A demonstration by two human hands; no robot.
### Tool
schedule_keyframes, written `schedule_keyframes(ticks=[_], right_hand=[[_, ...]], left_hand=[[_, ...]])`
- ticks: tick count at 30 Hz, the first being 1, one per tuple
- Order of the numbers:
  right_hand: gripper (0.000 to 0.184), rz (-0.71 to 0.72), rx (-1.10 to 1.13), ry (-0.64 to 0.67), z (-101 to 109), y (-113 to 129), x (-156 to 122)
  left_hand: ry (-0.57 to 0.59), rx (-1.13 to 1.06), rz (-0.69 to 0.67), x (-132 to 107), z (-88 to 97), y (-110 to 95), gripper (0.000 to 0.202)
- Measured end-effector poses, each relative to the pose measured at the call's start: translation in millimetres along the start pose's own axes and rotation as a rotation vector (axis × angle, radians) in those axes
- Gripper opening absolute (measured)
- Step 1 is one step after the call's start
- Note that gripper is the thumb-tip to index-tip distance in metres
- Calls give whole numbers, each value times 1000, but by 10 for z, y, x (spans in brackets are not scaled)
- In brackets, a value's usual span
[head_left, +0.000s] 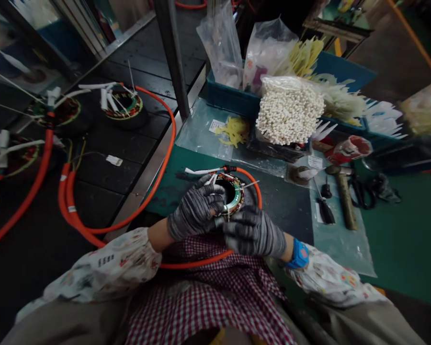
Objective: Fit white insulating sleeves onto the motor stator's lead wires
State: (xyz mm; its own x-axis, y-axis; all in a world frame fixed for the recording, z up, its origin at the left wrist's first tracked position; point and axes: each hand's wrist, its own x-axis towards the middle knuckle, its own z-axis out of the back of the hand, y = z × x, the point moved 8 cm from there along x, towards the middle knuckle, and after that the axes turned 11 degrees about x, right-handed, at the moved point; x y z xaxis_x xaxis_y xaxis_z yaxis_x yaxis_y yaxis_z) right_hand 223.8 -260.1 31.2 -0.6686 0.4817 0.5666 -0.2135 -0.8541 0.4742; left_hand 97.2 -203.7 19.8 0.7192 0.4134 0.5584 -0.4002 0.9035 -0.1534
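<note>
While both gloved hands meet at the bench edge, the left hand [197, 208] grips the near-left rim of a wound stator ring [231, 194], and the right hand [253, 231] pinches its near edge from below. An orange cable [165, 143] loops away to the left. A hammer [345, 199] lies well right of the right hand, beyond a small screwdriver [325, 208].

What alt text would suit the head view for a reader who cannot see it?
Two gloved hands, left hand and right hand, hold a wound motor stator with an orange cable over a green mat. A hammer lies to the right.
</note>
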Motion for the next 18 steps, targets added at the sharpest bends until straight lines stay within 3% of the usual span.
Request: schedule_keyframes(ticks=[3,5,9,11,14,16,18], right_hand=[[17,-320,278,-93,-50,-277,197],[23,-480,293,-194,-37,-480,283],[15,-513,223,-478,264,-667,274],[9,-536,161,-699,593,-730,32],[11,-655,-69,-940,1156,-795,-601],[18,-731,-255,-1044,1498,-795,-1082],[23,-835,-372,-1064,1721,-845,-1488]], left_hand=[[-26,25,-4,-11,-17,7,11],[-21,54,-4,-7,-36,6,9],[-21,33,-2,-15,29,-54,13],[-56,9,140,-88,152,-9,21],[-168,-62,558,-376,409,226,42],[-53,-187,739,-532,386,356,45],[74,-291,715,-507,303,403,39]])
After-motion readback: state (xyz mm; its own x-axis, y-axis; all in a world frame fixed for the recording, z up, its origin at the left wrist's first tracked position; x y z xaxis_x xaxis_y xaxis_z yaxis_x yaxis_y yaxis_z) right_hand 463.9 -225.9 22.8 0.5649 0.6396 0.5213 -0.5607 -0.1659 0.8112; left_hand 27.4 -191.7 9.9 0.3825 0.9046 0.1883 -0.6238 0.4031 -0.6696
